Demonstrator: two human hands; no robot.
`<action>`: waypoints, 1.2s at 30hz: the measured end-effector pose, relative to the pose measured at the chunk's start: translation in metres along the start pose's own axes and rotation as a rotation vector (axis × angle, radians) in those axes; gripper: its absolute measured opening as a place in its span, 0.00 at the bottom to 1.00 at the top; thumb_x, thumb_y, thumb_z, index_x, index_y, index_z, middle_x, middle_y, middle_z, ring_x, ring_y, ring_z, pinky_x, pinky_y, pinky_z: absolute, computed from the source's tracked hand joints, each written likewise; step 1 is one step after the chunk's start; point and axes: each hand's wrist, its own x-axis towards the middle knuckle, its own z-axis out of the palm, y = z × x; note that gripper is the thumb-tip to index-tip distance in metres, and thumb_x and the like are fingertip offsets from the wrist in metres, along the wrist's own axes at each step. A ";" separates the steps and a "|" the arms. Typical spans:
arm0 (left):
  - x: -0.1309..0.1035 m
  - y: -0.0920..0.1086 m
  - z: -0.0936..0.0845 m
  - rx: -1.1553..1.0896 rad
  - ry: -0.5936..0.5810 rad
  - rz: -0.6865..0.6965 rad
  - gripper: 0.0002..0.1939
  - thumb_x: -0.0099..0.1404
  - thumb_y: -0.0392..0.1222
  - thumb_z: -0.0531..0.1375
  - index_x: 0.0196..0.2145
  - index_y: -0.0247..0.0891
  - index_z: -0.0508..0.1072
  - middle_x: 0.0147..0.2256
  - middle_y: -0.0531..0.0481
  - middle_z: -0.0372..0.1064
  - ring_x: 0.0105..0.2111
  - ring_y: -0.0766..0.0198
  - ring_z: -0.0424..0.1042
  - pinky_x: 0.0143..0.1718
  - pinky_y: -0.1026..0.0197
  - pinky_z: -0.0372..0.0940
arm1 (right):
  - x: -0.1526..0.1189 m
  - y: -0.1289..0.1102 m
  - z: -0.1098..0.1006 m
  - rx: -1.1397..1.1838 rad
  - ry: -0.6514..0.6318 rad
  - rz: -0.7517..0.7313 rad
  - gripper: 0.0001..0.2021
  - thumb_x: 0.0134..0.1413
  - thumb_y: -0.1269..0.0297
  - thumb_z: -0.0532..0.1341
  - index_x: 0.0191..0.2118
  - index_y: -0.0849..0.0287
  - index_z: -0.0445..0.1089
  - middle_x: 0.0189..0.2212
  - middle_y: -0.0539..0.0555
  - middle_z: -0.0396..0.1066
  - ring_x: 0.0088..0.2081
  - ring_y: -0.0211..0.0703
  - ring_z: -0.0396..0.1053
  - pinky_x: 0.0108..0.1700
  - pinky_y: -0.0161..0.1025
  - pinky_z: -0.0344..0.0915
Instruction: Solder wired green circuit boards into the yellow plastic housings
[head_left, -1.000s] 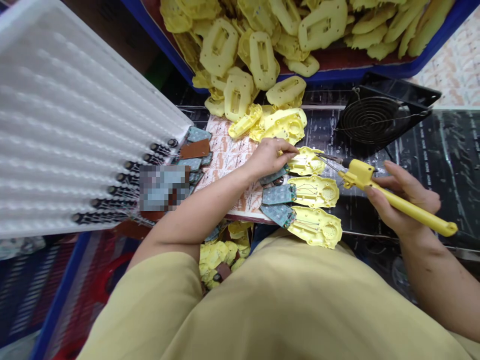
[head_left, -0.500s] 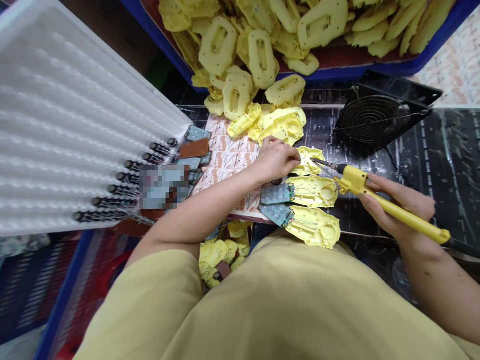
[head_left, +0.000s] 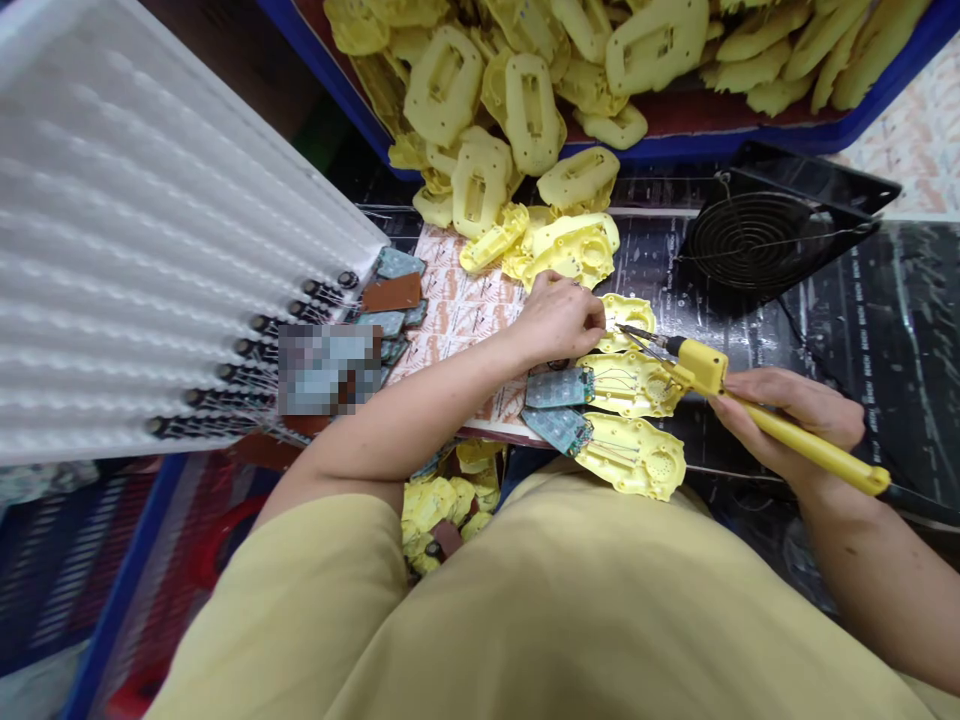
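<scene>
Hands (head_left: 564, 318) above bench (head_left: 892, 320), perhaps film-covered

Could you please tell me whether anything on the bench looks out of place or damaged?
Nothing looks plainly damaged. Yellow shells lie outside the blue crate, as if spilled, and the nearest board sits askew, slanting off the line of its shell.

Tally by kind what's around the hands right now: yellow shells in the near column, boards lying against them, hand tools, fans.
Yellow shells in the column: 3
Boards showing against them: 2
Yellow hand tool: 1
Black fan: 1
Total: 7
</scene>
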 end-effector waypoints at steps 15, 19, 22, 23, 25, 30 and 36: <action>0.012 0.007 -0.015 0.053 -0.133 -0.035 0.11 0.65 0.36 0.62 0.40 0.36 0.86 0.39 0.46 0.84 0.46 0.53 0.78 0.65 0.43 0.61 | 0.009 0.005 -0.014 -0.062 0.010 -0.091 0.10 0.59 0.73 0.75 0.37 0.51 0.77 0.32 0.48 0.82 0.29 0.44 0.82 0.27 0.35 0.78; 0.013 0.009 -0.015 0.050 -0.138 -0.042 0.11 0.65 0.36 0.62 0.40 0.36 0.86 0.39 0.46 0.83 0.47 0.53 0.78 0.64 0.44 0.60 | 0.005 0.004 -0.010 -0.067 -0.020 -0.079 0.10 0.58 0.73 0.75 0.38 0.51 0.78 0.31 0.47 0.82 0.29 0.45 0.82 0.27 0.36 0.79; 0.009 0.008 -0.013 0.060 -0.144 -0.044 0.12 0.67 0.36 0.61 0.41 0.36 0.85 0.41 0.44 0.83 0.49 0.50 0.79 0.65 0.44 0.60 | -0.002 0.004 -0.009 -0.085 -0.012 -0.028 0.12 0.59 0.71 0.76 0.45 0.49 0.80 0.34 0.49 0.84 0.30 0.46 0.83 0.31 0.36 0.81; 0.007 0.006 -0.012 0.074 -0.120 -0.029 0.12 0.67 0.37 0.61 0.43 0.35 0.85 0.44 0.42 0.83 0.52 0.48 0.78 0.66 0.44 0.59 | -0.005 0.005 -0.009 -0.108 -0.003 0.001 0.16 0.59 0.71 0.76 0.50 0.48 0.81 0.37 0.50 0.85 0.31 0.47 0.83 0.32 0.36 0.81; 0.000 0.000 -0.009 0.104 -0.035 0.044 0.18 0.68 0.40 0.62 0.54 0.36 0.82 0.55 0.38 0.80 0.59 0.44 0.74 0.68 0.43 0.59 | -0.012 0.005 -0.012 -0.163 0.039 0.058 0.26 0.60 0.69 0.76 0.62 0.46 0.78 0.43 0.53 0.85 0.34 0.48 0.84 0.32 0.36 0.80; -0.005 -0.019 -0.004 0.118 -0.100 0.193 0.42 0.68 0.41 0.64 0.76 0.43 0.60 0.74 0.39 0.64 0.71 0.41 0.62 0.71 0.44 0.55 | -0.018 0.006 -0.017 -0.224 0.111 0.035 0.28 0.63 0.67 0.75 0.67 0.48 0.76 0.46 0.55 0.85 0.37 0.51 0.85 0.34 0.37 0.79; -0.008 -0.034 -0.024 0.049 -0.061 0.207 0.46 0.67 0.43 0.66 0.79 0.45 0.56 0.70 0.40 0.70 0.68 0.42 0.67 0.74 0.41 0.50 | -0.022 0.007 -0.022 -0.367 0.251 0.015 0.21 0.63 0.66 0.75 0.60 0.50 0.81 0.40 0.52 0.85 0.34 0.48 0.83 0.35 0.38 0.78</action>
